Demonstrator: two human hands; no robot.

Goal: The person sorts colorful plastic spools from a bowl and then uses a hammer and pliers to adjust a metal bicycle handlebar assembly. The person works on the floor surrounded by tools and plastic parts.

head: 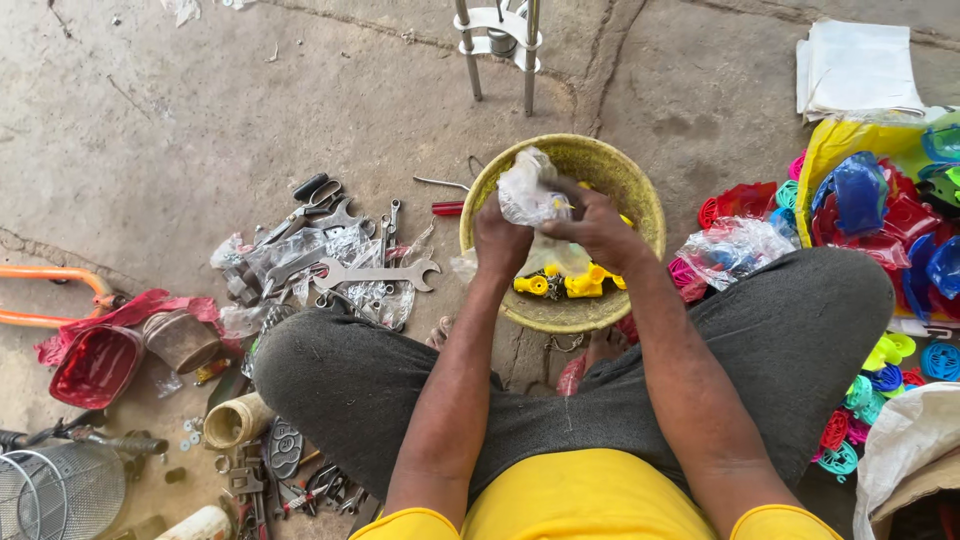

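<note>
Seated cross-legged on concrete floor (200,120), person grips crinkled clear plastic bag (530,190) over round yellow bowl (640,200). Left hand (500,238) closed on bag's underside; right hand (597,225) pinching its side. Thin film could tear, spilling glossy yellow plastic parts (565,283). Steel spanners (375,273) lie left; bright moulded pieces (880,210) heaped right.

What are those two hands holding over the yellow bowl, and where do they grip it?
A crumpled clear plastic bag: left hand grips its lower part from beneath, right hand pinches its right side.
</note>
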